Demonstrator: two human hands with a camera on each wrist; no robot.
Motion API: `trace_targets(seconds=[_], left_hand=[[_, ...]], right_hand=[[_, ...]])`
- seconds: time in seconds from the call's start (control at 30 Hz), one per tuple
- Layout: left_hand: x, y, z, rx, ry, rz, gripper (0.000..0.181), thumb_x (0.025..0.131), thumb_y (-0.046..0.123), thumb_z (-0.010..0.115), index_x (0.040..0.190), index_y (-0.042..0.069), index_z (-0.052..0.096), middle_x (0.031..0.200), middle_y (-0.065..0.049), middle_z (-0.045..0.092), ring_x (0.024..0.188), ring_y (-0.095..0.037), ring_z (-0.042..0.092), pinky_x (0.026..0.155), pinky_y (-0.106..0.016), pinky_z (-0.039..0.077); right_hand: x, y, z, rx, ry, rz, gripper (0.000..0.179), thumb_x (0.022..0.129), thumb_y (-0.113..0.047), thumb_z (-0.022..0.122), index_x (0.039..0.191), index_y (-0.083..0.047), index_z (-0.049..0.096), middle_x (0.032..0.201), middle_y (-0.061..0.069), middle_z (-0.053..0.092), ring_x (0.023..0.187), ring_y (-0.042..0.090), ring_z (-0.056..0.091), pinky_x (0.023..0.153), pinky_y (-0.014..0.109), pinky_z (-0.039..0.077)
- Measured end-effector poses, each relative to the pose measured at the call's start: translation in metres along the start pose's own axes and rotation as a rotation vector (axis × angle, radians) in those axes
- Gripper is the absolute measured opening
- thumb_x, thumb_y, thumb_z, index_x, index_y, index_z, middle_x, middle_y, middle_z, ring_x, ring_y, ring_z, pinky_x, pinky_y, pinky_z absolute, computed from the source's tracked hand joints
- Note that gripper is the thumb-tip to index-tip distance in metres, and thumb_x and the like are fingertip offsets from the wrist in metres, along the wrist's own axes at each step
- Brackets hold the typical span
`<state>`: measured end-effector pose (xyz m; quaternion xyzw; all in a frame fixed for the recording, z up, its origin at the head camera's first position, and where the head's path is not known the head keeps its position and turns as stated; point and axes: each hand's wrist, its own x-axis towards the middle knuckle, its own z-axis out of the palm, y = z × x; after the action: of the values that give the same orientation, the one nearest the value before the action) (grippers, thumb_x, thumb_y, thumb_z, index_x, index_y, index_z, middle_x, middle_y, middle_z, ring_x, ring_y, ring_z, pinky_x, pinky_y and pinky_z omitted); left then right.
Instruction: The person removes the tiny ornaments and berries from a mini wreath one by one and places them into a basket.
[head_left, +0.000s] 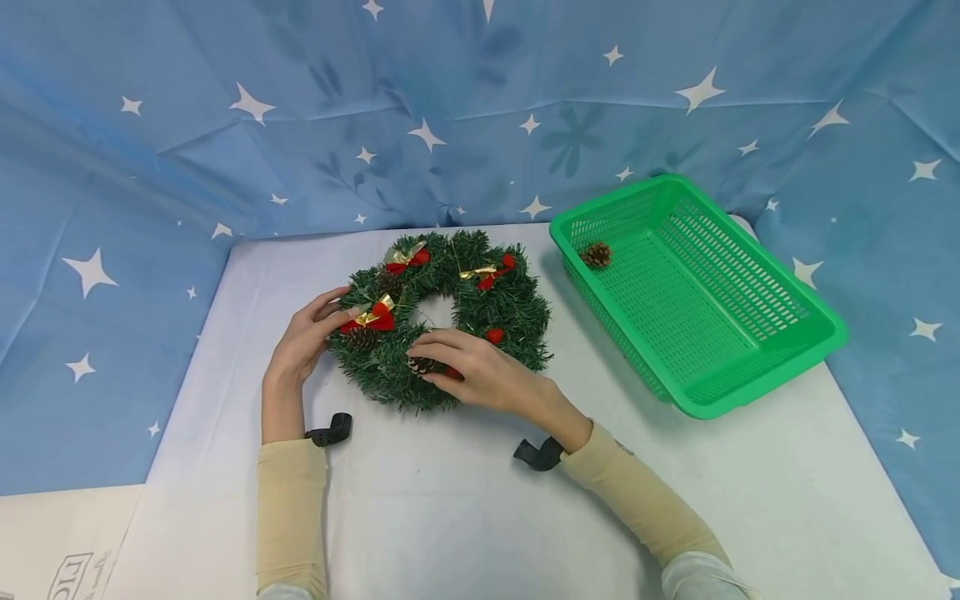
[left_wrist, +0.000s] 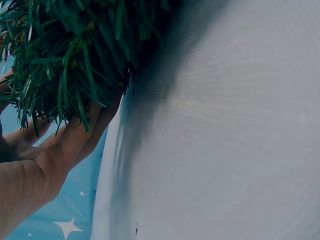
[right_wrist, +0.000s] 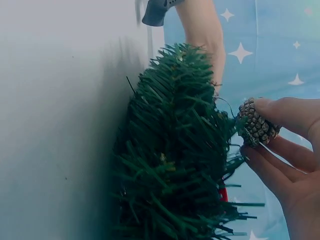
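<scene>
A green wreath [head_left: 517, 308] lies on the white table, decorated with red-and-gold bows [head_left: 408, 258], red berries [head_left: 494, 335] and pine cones [head_left: 362, 338]. At its left edge my left hand [head_left: 300, 337] grips the greenery, thumb on top beside a bow. The left wrist view shows that hand's fingers [left_wrist: 75, 142] reaching around the wreath's outer side. My right hand [head_left: 480, 371] pinches a pine cone [head_left: 422, 365] between thumb and fingertips at the wreath's front. In the right wrist view this pine cone [right_wrist: 256, 122] is against the needles, with a thin wire beside it.
A green plastic basket [head_left: 675, 304] stands at the right of the table, tilted to the view. One loose pine cone [head_left: 597, 255] lies in its far left corner. Behind the table hangs a blue cloth [head_left: 465, 125] with white stars. Black wrist cameras [head_left: 538, 455] sit on both wrists.
</scene>
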<state>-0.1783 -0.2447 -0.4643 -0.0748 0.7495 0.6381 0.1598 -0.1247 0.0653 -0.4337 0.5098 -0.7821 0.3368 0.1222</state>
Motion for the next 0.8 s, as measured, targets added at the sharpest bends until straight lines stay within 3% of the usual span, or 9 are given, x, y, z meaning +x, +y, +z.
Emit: trace_targets(seconds=[0.8], left_hand=[[0.001,-0.002,-0.001,-0.006,-0.004,0.002,0.074,0.099,0.036,0.07,0.163,0.023,0.034,0.172,-0.013,0.017,0.159,-0.035,0.012,0.124,-0.067,0.008]], right_hand=[[-0.004,0.012,-0.021,-0.025,0.1,0.025,0.04,0.089,-0.004,0.08,0.127,0.0,0.069,0.126,0.015,0.067,0.113,0.024,0.068,0.09,0.029,0.058]])
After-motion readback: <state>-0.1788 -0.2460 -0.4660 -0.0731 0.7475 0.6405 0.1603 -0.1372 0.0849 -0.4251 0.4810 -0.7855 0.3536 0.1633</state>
